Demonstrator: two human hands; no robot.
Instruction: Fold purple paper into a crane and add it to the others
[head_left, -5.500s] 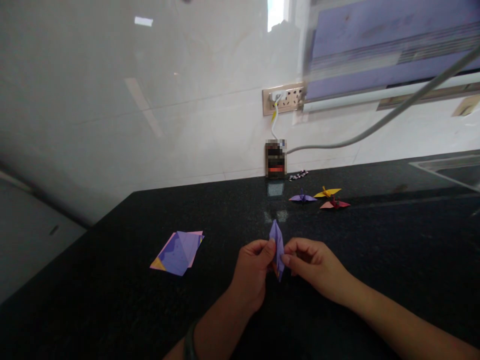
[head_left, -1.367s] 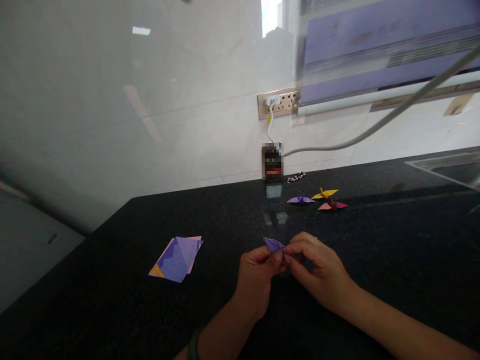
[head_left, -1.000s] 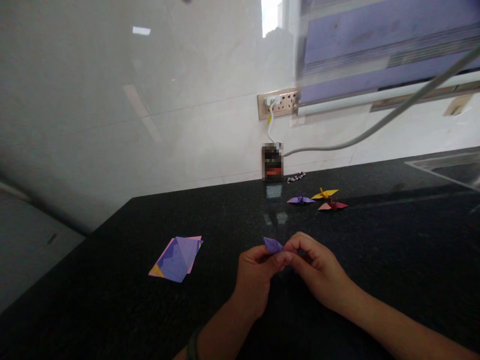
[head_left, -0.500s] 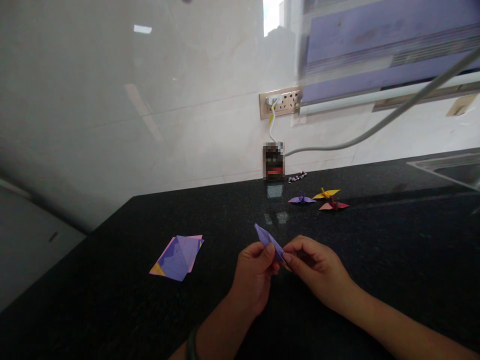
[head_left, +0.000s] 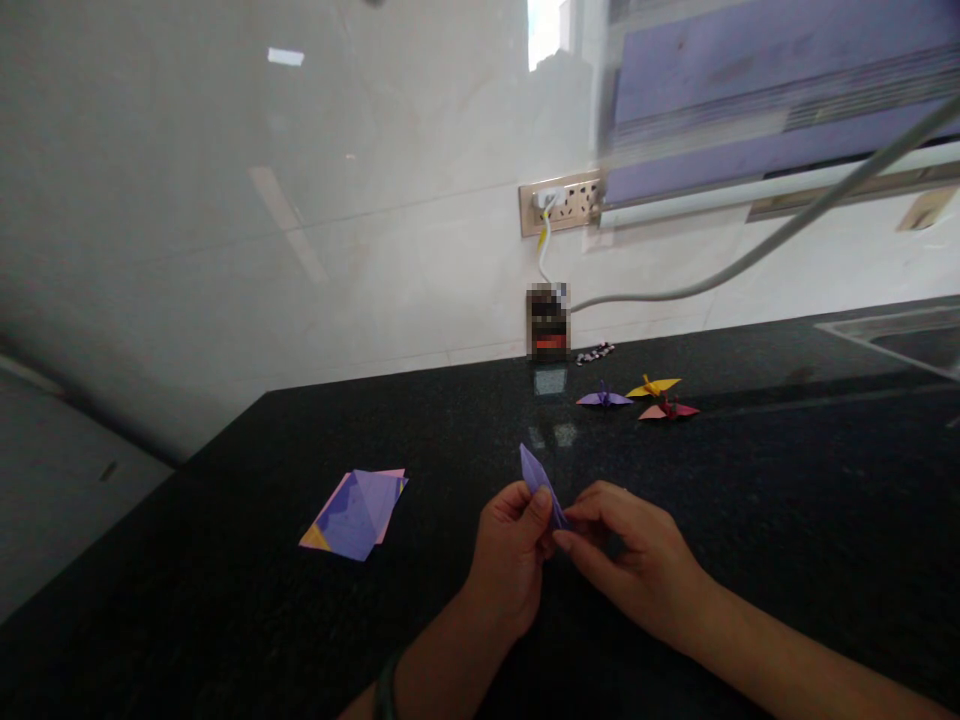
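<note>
1. Black desk (head_left: 787, 500) beneath us.
2. Our left hand (head_left: 508, 560) and right hand (head_left: 634, 570) meet just above it, both pinching.
3. Between their fingertips, the purple folded paper (head_left: 537, 478): long axis leaning up-left, tip past our left thumb.

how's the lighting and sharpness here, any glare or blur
Head view: dim overall, black counter underexposed; window patch blown out; soft glare on the wall tiles; blind upper right smeared; folded purple paper pinched by left hand and right hand fairly sharp.
</note>
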